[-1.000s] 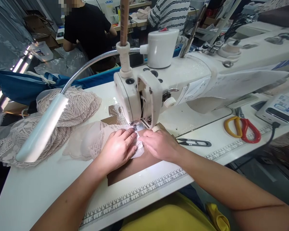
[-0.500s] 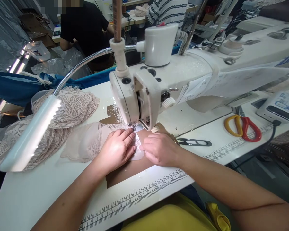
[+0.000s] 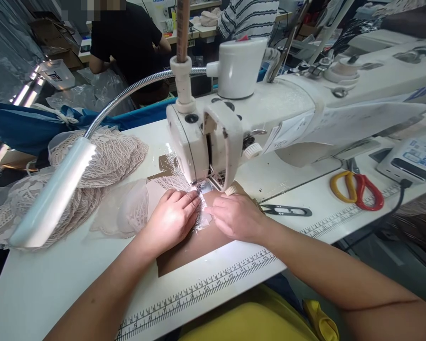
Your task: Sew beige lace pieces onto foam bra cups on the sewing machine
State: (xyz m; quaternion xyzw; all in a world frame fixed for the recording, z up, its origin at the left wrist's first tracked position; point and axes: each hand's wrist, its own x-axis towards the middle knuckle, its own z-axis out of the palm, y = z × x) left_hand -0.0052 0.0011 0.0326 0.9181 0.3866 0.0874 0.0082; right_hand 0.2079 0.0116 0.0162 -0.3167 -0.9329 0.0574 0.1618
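Note:
A white sewing machine point(image 3: 195, 142) stands over a brown sheet point(image 3: 188, 251) on the white table. Pale lace fabric point(image 3: 170, 183) runs under its presser foot. Just left of the needle area, my left hand point(image 3: 173, 215) lies flat on the lace, fingers together and stretched toward the foot. My right hand point(image 3: 234, 215) is closed, with thumb and fingertips pinching the fabric's right edge, in front of the foot. More sheer lace pieces trail from the left hand toward a stack of beige lace pieces point(image 3: 110, 154).
A lit lamp point(image 3: 53, 194) on a bendable neck hangs at the left. Black thread snips point(image 3: 287, 210), scissors with yellow and red handles point(image 3: 369, 192) and a white box point(image 3: 412, 158) lie at the right. Measuring tape point(image 3: 199, 289) lines the front edge. Two people sit behind.
The fabric between my hands has shifted, and its pale corner near my right hand no longer shows. My right hand has moved slightly up and left. The view has shifted a little.

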